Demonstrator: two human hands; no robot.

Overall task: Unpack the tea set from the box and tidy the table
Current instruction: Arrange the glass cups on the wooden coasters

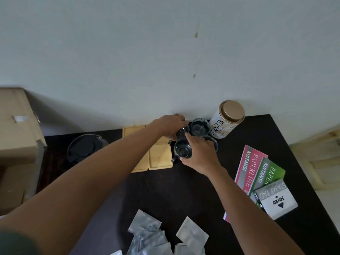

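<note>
- cardboard box point(16, 129) cut off at the left edge; dark round lid point(85, 147) beside it, dim
- left hand point(170, 126) curled over a glass cup point(183, 130), mostly hiding it; grip unclear
- right hand point(199, 153) clasps a handled glass cup point(182, 150) beside wooden coasters point(159, 157)
- tea tin point(227, 119) at the wall; foil sachets point(147, 234) cut off below
</note>
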